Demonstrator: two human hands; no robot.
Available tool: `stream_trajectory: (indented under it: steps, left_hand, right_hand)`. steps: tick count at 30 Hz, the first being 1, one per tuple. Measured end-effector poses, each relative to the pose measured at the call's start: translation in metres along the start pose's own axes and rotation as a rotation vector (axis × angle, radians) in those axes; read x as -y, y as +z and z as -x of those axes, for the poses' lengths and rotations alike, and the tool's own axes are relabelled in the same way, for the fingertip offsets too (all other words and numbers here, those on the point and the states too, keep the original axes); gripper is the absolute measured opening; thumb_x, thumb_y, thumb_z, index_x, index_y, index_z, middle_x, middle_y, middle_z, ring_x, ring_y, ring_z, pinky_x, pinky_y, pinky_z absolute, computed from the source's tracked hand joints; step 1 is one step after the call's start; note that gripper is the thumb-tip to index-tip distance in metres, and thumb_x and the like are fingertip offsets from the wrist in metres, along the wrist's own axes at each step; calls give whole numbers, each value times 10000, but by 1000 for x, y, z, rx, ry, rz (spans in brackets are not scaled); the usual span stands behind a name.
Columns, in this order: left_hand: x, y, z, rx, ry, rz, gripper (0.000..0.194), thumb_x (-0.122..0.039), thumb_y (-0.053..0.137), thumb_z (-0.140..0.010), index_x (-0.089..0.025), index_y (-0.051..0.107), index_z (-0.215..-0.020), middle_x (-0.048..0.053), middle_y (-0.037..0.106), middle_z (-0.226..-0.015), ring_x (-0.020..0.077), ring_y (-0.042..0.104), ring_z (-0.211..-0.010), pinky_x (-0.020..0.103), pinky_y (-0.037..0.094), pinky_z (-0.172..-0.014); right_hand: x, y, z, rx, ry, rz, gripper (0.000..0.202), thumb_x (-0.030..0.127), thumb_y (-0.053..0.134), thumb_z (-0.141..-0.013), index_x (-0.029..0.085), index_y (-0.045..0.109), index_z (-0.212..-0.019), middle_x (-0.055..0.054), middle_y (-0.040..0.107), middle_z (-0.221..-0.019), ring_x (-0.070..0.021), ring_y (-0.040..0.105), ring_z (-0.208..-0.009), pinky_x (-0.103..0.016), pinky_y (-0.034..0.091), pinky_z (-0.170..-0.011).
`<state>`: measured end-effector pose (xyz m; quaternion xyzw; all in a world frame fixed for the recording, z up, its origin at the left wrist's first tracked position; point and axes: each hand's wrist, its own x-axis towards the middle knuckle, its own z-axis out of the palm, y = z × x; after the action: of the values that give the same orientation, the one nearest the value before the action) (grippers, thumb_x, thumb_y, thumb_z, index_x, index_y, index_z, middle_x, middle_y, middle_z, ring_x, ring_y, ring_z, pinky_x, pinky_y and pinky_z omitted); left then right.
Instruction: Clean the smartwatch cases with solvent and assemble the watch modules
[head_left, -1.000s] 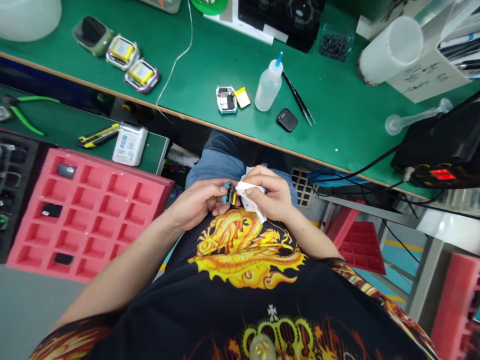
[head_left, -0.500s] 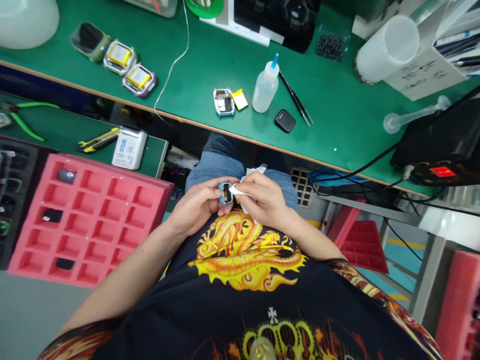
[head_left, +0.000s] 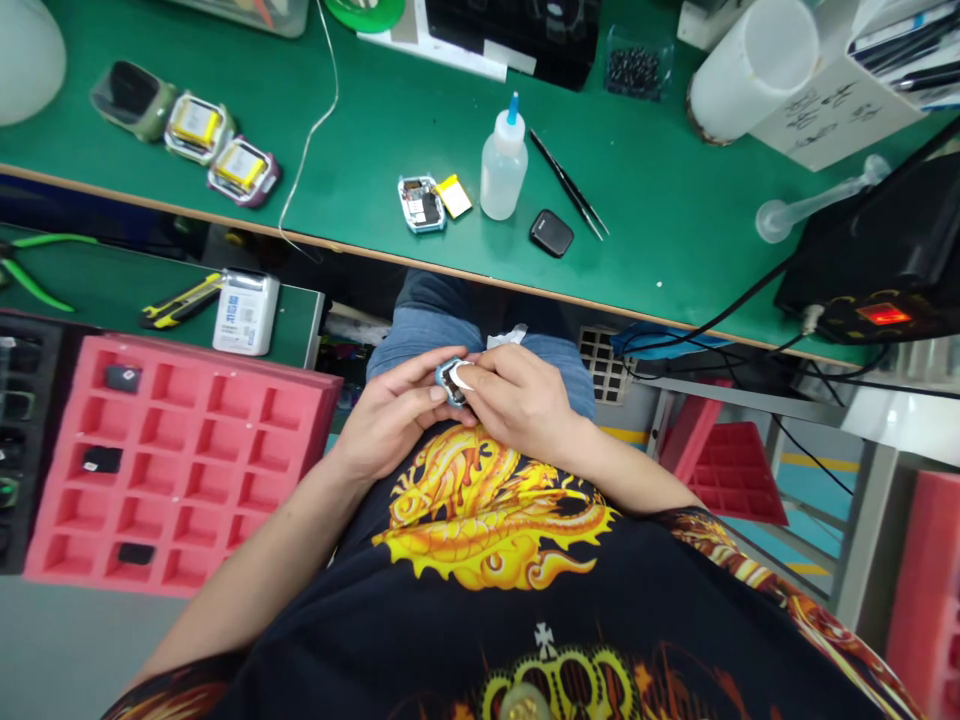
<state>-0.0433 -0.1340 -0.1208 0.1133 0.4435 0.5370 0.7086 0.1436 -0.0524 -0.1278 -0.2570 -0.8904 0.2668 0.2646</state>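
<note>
Over my lap, my left hand is closed around a small blue watch case whose dark inside faces up. My right hand pinches a white wipe and presses a fold of it against the case's inner edge. Part of the wipe sticks out above the right knuckles; the rest is hidden in the palm. On the bench beyond, an opened blue watch case lies beside a yellow-edged battery. Near them stand a squeeze bottle, a black watch back cover and black tweezers.
The green bench has a wooden front edge just past my knees. Several watch cases sit at its left. A pink foam tray and a cutter knife lie lower left. A black powered box with cables stands right.
The blue case has tilted in my left hand, and my right fingers with the wipe have moved further over it. The whole view has shifted slightly.
</note>
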Motion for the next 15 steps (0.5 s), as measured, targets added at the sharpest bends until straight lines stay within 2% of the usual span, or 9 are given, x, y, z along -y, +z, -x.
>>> stream_trajectory:
  steps: [5, 10, 15]
  left_hand:
    - [3, -3, 1, -1, 1, -19, 463, -170, 856, -881, -228, 786, -1334, 114, 762, -1341, 247, 764, -1063, 380, 697, -879]
    - [4, -5, 0, 36, -34, 5, 451, -155, 859, -882, -231, 798, -1322, 100, 805, -1213, 224, 778, -1023, 350, 688, -903]
    - [9, -7, -2, 43, -31, 22, 445, -161, 858, -885, -220, 800, -1322, 101, 805, -1190, 208, 780, -991, 340, 699, -883]
  right_hand:
    - [-1, 1, 1, -2, -37, 44, 195, 199, 564, -1079, 221, 751, -1132, -85, 709, -1009, -225, 656, -972, -386, 562, -852]
    - [-5, 0, 0, -90, -148, -45, 154, 181, 603, -1059, 190, 738, -1133, -76, 716, -991, -208, 654, -927, -356, 557, -798]
    - [-4, -1, 5, 4, -64, 131, 162, 190, 586, -1071, 192, 738, -1124, -83, 705, -1004, -223, 606, -935, -381, 518, -820]
